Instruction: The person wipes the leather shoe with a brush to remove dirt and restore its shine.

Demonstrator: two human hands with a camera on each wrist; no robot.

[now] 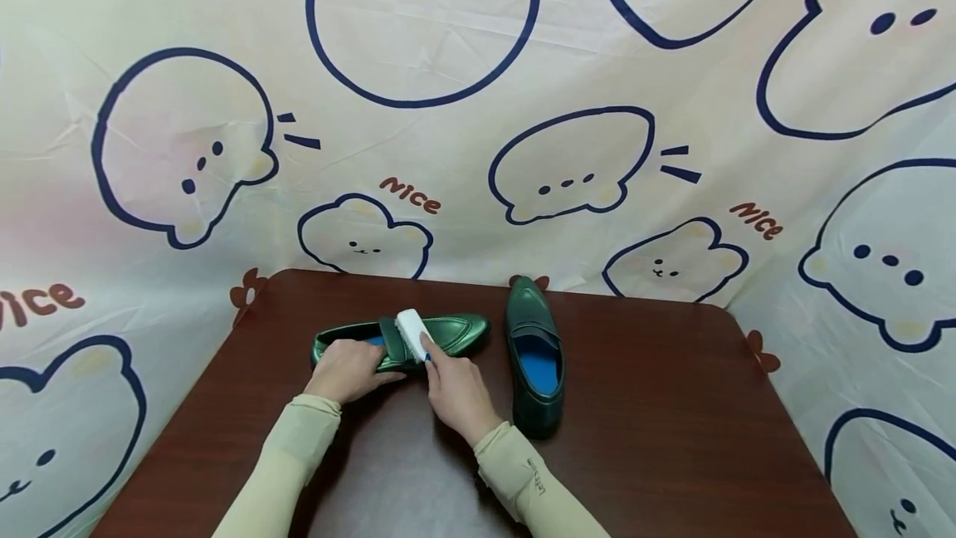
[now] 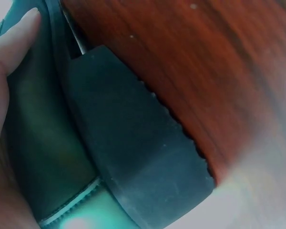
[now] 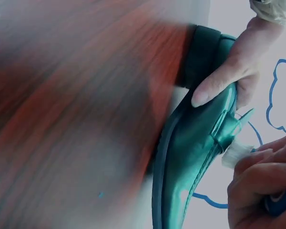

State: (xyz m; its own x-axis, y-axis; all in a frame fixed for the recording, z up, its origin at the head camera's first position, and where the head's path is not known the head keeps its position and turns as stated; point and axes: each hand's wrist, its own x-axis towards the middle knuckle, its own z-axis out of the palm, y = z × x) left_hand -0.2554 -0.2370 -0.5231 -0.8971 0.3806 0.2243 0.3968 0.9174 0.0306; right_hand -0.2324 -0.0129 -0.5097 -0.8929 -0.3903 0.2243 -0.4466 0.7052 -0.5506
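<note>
A metallic green loafer lies sideways on the table, toe to the right. My left hand holds it near the heel, fingers over the opening and thumb along the near side. In the left wrist view the thumb presses the shoe's side above the dark heel. My right hand grips a small white brush at the strap, and its pale bristles touch or nearly touch the upper. Part of its handle is hidden by the fingers. A matching loafer with a blue insole stands to the right.
The brown wooden table extends right of the second shoe and toward the front. A cream cloth with cartoon bear outlines hangs behind the table's back edge and along both sides.
</note>
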